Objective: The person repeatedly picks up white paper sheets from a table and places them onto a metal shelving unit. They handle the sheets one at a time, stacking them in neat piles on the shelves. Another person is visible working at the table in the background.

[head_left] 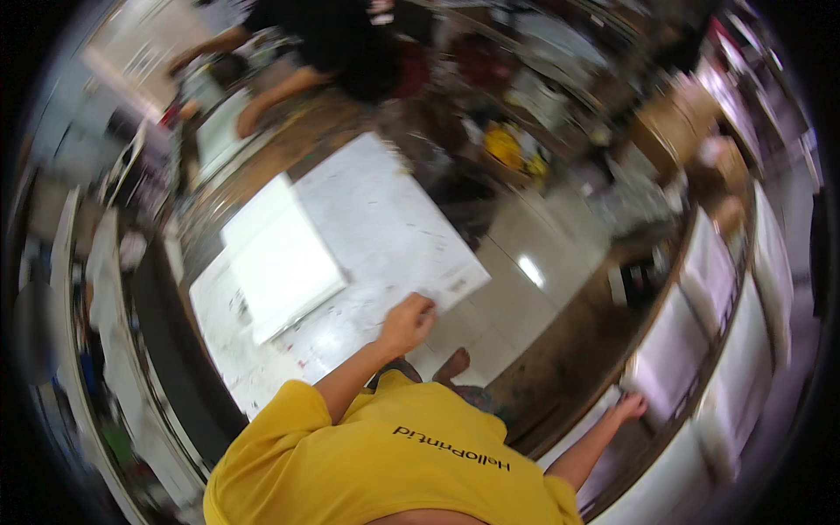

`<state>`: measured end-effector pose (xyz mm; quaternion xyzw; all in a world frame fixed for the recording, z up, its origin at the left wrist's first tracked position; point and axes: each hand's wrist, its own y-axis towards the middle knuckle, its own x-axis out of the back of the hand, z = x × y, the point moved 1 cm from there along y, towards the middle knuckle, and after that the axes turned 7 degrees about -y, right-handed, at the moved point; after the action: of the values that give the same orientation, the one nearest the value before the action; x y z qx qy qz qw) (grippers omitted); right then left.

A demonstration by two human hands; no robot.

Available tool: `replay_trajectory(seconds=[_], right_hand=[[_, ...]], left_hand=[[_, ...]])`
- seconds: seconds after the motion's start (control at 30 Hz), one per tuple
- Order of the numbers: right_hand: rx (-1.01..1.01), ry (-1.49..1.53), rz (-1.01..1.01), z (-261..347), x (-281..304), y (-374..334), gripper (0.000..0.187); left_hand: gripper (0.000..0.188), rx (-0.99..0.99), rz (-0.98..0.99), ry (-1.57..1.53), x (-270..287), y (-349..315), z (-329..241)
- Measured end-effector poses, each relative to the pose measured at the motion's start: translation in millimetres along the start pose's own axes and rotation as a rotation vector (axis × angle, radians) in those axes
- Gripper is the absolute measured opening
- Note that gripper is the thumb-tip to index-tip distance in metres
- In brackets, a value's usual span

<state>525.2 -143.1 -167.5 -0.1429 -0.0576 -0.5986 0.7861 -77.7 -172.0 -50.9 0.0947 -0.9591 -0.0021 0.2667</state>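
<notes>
My left hand is curled closed over the near right edge of a white tabletop, with nothing visible in it. On that tabletop lies a stack of white sheets, its edges slightly uneven, to the left of the hand. Off to the right, my right hand is held low with its fingers bent, beside a row of white-covered panels. Motion blurs its fingers, and whatever they may hold cannot be made out.
Across the table a person in a dark top leans over a work surface. Cardboard boxes stand at the far right, and something yellow sits beyond the tiled floor. More panels line the left side.
</notes>
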Motion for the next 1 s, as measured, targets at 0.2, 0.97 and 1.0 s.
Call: replay_trajectory(seconds=[0.2, 0.97, 1.0], right_hand=[[-0.026, -0.027, 0.460, 6.2, -37.0, -150.7, 0.010], [-0.011, -0.229, 0.841, -49.5, -30.1, -389.5, 0.005], [-0.003, -0.236, 0.845, -48.9, -23.8, -388.5, 0.005]], left_hand=[[0.018, -0.017, -0.086, -0.255, 67.4, -14.9, -25.9], [0.036, -0.048, -0.783, 0.440, 377.7, -59.0, 154.6], [0.039, -0.071, -0.770, 0.521, 382.5, -45.8, 162.3]])
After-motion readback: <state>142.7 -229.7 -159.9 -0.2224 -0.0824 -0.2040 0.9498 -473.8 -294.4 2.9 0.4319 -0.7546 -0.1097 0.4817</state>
